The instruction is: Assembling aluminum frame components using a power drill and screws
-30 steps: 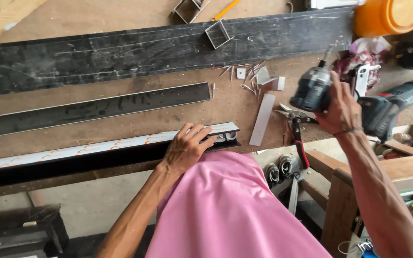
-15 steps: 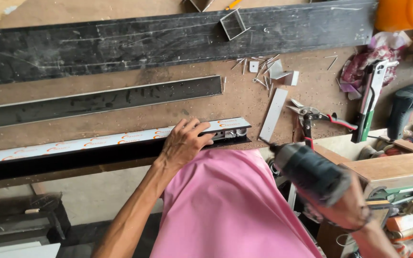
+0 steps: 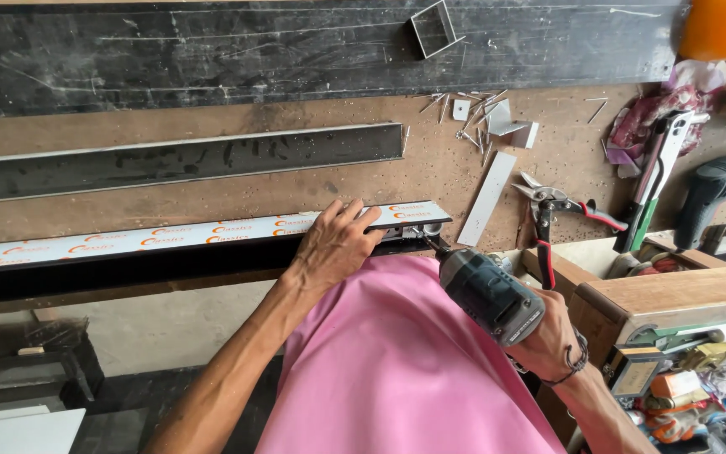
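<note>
Scuffed brown board makes up the counter (image 3: 363, 181), with long dark metal strips lying along it toward the far edge. At the near edge lies a metal rail (image 3: 178, 238) with a white protective film on top, its right end close to the middle of that edge.

Left hand (image 3: 335, 244) lies flat on the rail near its right end, fingers spread and pressed down, apparently to keep the rail from shifting or turning. Right hand (image 3: 552, 336) is wrapped tight around the grip of a dark drill (image 3: 485, 294), which is tilted up and to the left so its bit meets the rail's end fitting just beside the left fingertips; the angle lets the bit reach in from below the edge.

Red-handled snips (image 3: 552, 210) lie near the right side, beside a flat metal offcut (image 3: 487, 197) and scattered screws (image 3: 472, 105). A second power tool (image 3: 720, 189) rests by the right edge.
</note>
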